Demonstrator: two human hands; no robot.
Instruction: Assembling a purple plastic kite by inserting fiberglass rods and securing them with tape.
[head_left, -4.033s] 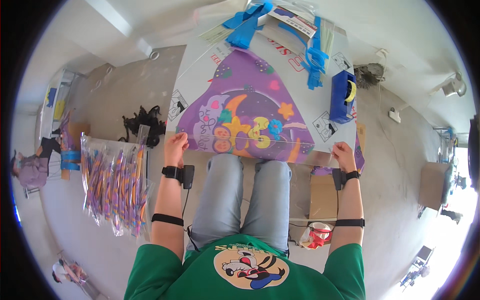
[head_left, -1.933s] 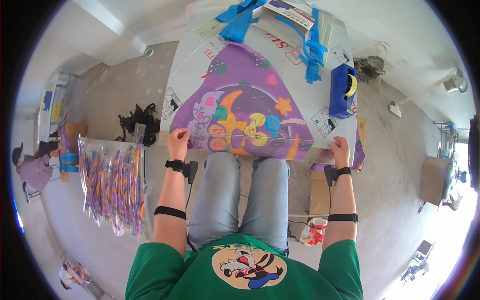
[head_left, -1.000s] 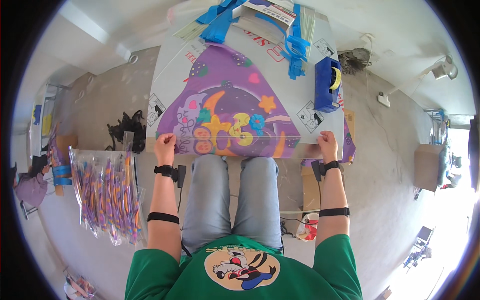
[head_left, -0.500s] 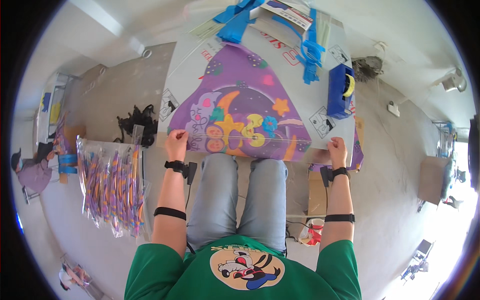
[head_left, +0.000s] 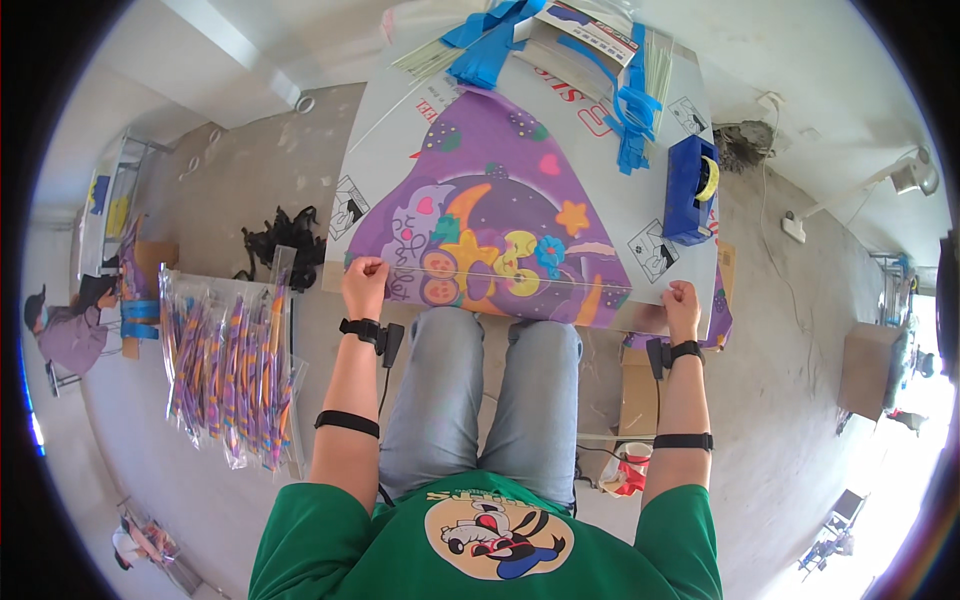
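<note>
Well, the grey-white counter [head_left: 630, 205] spread out ahead, and on it I saw the purple printed sheet [head_left: 500, 220] lying flat, its broad side along the near edge and its narrow tip toward the far edge. A blue tape dispenser [head_left: 686, 200] sat at the right edge. By the near corners, the left hand [head_left: 365, 287] and right hand [head_left: 682, 311] kept their fingers narrow, pinching the ends of a thin clear strip [head_left: 500, 276].

Holds both bare forearms [head_left: 346, 450] forward, fingers [head_left: 374, 264] pinched, with the left hand [head_left: 363, 290] by the surface's [head_left: 628, 205] near-left corner and the right hand [head_left: 682, 310] by the near-right.
</note>
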